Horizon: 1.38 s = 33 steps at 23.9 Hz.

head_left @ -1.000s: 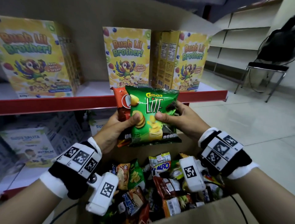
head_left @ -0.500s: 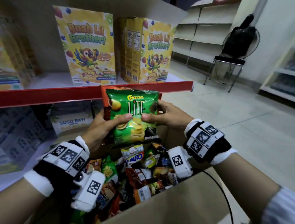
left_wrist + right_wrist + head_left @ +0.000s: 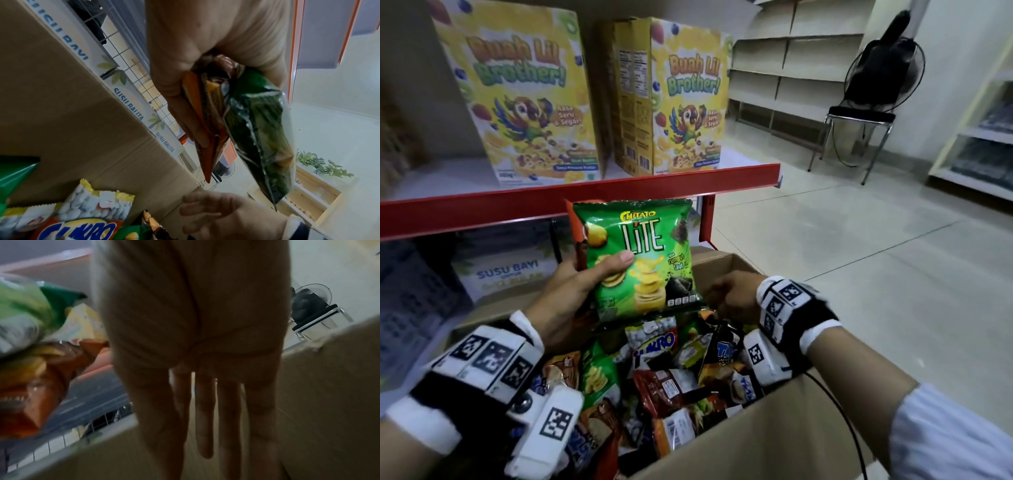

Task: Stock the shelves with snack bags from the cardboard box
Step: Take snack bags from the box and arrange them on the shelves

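Since the earlier frames the right hand [image 3: 729, 296] has let go of the green Chitato Lite bag [image 3: 640, 260] and dropped to the lower right of it, and the view has swung so the cereal boxes [image 3: 530, 99] sit higher and further left in the frame. The left hand [image 3: 571, 291] now holds the green bag alone, at the centre of the head view, upright in front of the red shelf edge [image 3: 482, 212] and above the open cardboard box [image 3: 774, 431]. Its thumb [image 3: 616, 260] presses across the bag's front, low on the left side, while the fingers curl behind. The left wrist view shows those fingers [image 3: 185, 113] wrapped round an orange bag [image 3: 207, 129] stacked directly behind the green one, both pinched at their lower ends against the palm. The right hand hangs over the far right part of the box, above the heap of snack bags [image 3: 671, 383], holding nothing; in the right wrist view its fingers [image 3: 205, 410] hang straight and slightly apart, pointing down along the box's inner wall. At the upper right of the head view a black chair [image 3: 859, 137] stands before pale shelving [image 3: 791, 68].
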{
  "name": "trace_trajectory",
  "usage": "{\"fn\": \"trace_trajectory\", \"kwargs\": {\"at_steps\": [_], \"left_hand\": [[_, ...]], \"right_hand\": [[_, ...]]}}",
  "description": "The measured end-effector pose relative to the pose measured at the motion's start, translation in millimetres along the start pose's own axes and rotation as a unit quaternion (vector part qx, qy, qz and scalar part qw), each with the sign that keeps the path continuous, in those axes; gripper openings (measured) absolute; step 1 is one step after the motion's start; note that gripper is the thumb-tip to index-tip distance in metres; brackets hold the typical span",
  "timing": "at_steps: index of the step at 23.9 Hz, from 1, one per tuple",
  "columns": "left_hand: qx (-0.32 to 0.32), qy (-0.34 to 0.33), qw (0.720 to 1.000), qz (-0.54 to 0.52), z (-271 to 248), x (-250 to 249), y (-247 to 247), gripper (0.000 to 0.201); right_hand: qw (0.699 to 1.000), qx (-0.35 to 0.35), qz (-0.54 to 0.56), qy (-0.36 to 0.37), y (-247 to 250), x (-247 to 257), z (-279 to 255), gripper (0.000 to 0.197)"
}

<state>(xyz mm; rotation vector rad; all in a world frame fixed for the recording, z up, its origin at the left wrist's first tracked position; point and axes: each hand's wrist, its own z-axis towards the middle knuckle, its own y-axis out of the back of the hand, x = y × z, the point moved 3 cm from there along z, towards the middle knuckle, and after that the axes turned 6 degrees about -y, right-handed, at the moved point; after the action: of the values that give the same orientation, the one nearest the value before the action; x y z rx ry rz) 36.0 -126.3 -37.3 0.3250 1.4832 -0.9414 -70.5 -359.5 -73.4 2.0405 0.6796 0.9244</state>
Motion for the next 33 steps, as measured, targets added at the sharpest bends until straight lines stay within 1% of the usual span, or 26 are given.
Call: {"fn": "trace_trajectory", "kwargs": {"at_steps": [1,2,4,5,6,7,8,9,10,11,12,14,15,16,17,18,20,21,22,23,25,27,29,31,32,33], "left_hand": [[0.000,0.002,1.000,0.007,0,1,1,0.022],[-0.004,0.003,1.000,0.010,1,2,2,0.025],[-0.020,0.001,1.000,0.010,3,2,6,0.032],[-0.026,-0.003,1.000,0.012,4,1,8,0.035],[-0.032,-0.005,0.999,0.018,5,0,9,0.039],[-0.035,-0.007,0.999,0.022,5,-1,10,0.043],[-0.033,-0.006,0.999,0.022,5,-1,11,0.046],[-0.031,-0.004,0.999,0.019,5,-1,11,0.047],[-0.029,-0.002,0.999,0.017,4,-1,12,0.048],[-0.029,0.000,0.999,0.020,2,-2,13,0.050],[-0.029,0.002,0.999,0.024,0,-3,14,0.056],[-0.029,-0.001,0.999,0.036,-4,-6,16,0.079],[-0.032,-0.002,0.999,0.042,-5,-7,17,0.087],[-0.039,-0.002,0.998,0.042,-5,-8,19,0.087],[-0.047,-0.002,0.998,0.037,-5,-8,22,0.082],[-0.052,-0.001,0.998,0.030,-6,-8,23,0.077],[-0.054,0.003,0.998,0.030,-6,-7,24,0.074],[-0.052,0.006,0.998,0.031,-6,-6,23,0.074],[-0.051,0.006,0.998,0.026,-7,-6,22,0.073],[-0.054,0.003,0.998,0.018,-8,-5,21,0.070],[-0.060,0.000,0.998,0.025,-7,-5,22,0.067],[-0.066,0.000,0.997,0.028,-6,-4,24,0.069],[-0.072,0.000,0.997,0.030,-5,-2,26,0.068],[-0.070,0.006,0.997,0.035,-5,0,25,0.071],[-0.070,0.008,0.997,0.040,-5,0,24,0.073],[-0.071,0.007,0.996,0.050,-5,0,24,0.075]], "right_hand": [[0.998,0.029,-0.048,-0.012,-10,-2,9,0.039],[0.994,0.053,-0.093,-0.022,-20,-4,16,0.044],[0.979,0.115,-0.167,-0.020,-32,-9,27,0.052],[0.971,0.149,-0.188,-0.012,-35,-11,28,0.051],[0.966,0.159,-0.205,-0.002,-35,-12,29,0.046],[0.966,0.132,-0.222,0.008,-34,-15,30,0.040],[0.971,0.081,-0.223,0.016,-32,-17,30,0.032],[0.978,0.036,-0.206,0.018,-28,-19,29,0.026],[0.985,0.016,-0.172,0.018,-24,-20,26,0.023],[0.991,0.010,-0.130,0.018,-17,-20,21,0.021],[0.996,0.007,-0.082,0.017,-8,-20,13,0.019],[0.998,-0.021,0.048,0.018,19,-19,-5,0.016],[0.991,-0.035,0.124,0.028,33,-17,-15,0.015],[0.979,-0.038,0.196,0.047,44,-14,-25,0.014],[0.963,-0.035,0.258,0.071,53,-9,-35,0.010],[0.943,-0.037,0.315,0.097,60,-4,-45,0.007],[0.899,-0.050,0.411,0.144,73,8,-62,0.010],[0.881,-0.055,0.440,0.164,77,14,-68,0.013],[0.873,-0.057,0.451,0.178,79,21,-73,0.019],[0.872,-0.060,0.449,0.184,78,28,-75,0.024],[0.884,-0.071,0.429,0.172,76,45,-77,0.030],[0.893,-0.068,0.415,0.157,72,62,-78,0.041],[0.895,-0.027,0.414,0.162,66,74,-79,0.051],[0.880,0.031,0.435,0.188,60,81,-82,0.047],[0.878,0.048,0.433,0.196,58,83,-83,0.049],[0.884,0.053,0.420,0.200,58,85,-84,0.052]]}}
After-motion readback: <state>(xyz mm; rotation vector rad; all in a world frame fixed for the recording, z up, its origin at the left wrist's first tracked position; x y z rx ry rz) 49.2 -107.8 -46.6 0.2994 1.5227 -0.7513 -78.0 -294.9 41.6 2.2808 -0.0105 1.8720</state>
